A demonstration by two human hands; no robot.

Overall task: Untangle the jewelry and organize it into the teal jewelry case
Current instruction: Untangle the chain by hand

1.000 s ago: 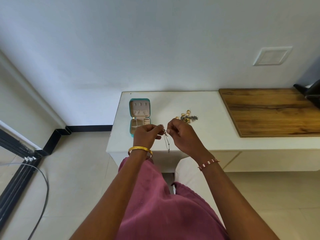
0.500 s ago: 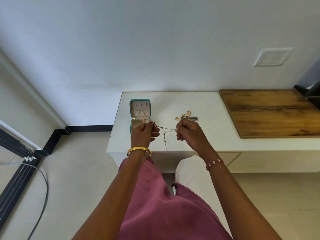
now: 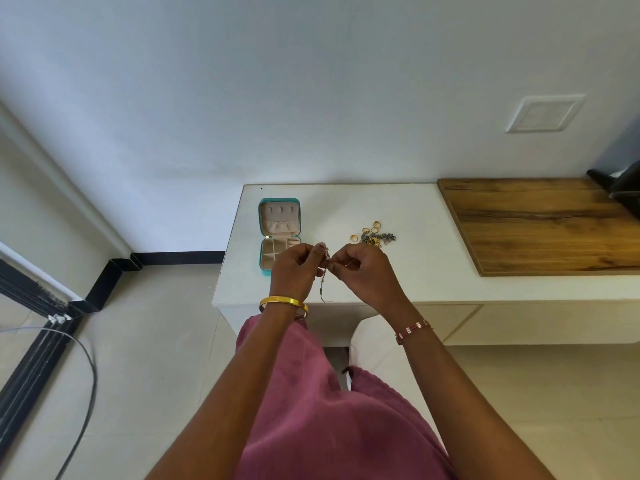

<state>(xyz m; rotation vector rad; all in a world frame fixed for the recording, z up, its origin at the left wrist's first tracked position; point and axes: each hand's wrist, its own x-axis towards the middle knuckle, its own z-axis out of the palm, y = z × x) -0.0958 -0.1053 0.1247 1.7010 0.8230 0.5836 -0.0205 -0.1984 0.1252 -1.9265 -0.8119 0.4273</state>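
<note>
**Over the white table, a chain pinched between two hands**

Above the table's (image 3: 415, 271) near edge, I see left hand (image 3: 294, 268) and right hand (image 3: 363, 271) pinching one thin chain (image 3: 322, 289), its tail dangling. Beside them, teal jewelry case (image 3: 279, 216) lies open; tangled jewelry (image 3: 375, 235) sits right.

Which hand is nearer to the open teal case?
Left. The left hand overlaps the near right edge of the teal case; the right hand is farther right, beyond the held chain.
</note>
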